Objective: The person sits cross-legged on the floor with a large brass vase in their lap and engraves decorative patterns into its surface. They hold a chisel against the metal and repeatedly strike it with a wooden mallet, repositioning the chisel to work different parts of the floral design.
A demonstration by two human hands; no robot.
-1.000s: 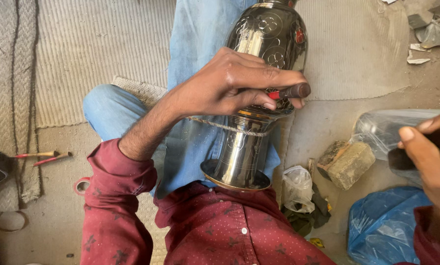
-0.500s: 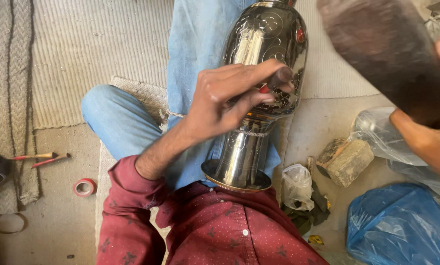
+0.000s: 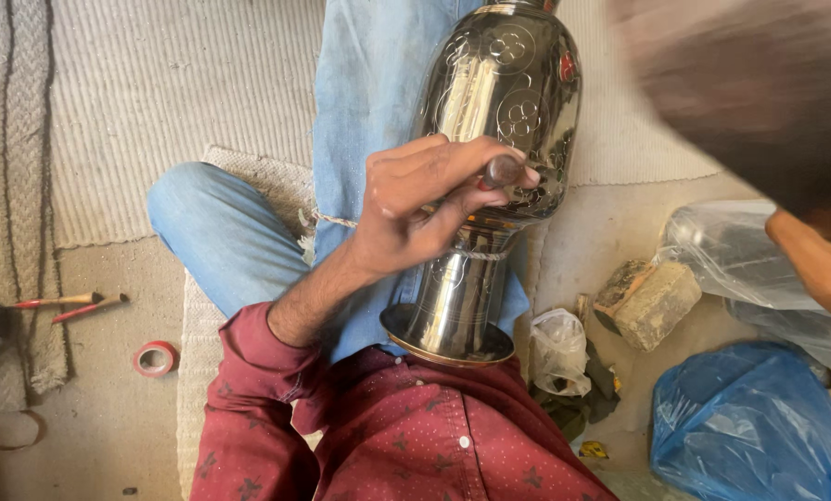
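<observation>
A shiny engraved metal vase (image 3: 501,88) lies along my lap on my blue jeans, its round foot (image 3: 448,341) against my red shirt. My left hand (image 3: 414,211) grips a short metal punch (image 3: 504,171), whose tip rests on the vase's belly just above the neck. A thin cord is wound round the neck. At the top right a big dark blurred mallet (image 3: 759,93) hangs in the air. My right hand (image 3: 825,267) shows at the right edge below it, closed on its handle.
On the floor to my left lie a red tape roll (image 3: 156,358), two red-handled tools (image 3: 63,304) and a woven mat (image 3: 156,111). To my right sit a wooden block (image 3: 647,299), a clear plastic bag (image 3: 726,246), a small white bag (image 3: 556,345) and a blue plastic bag (image 3: 749,427).
My right hand swung the mallet up from the lower right to the top right, close to the camera. My left hand turned the punch to a new spot on the vase.
</observation>
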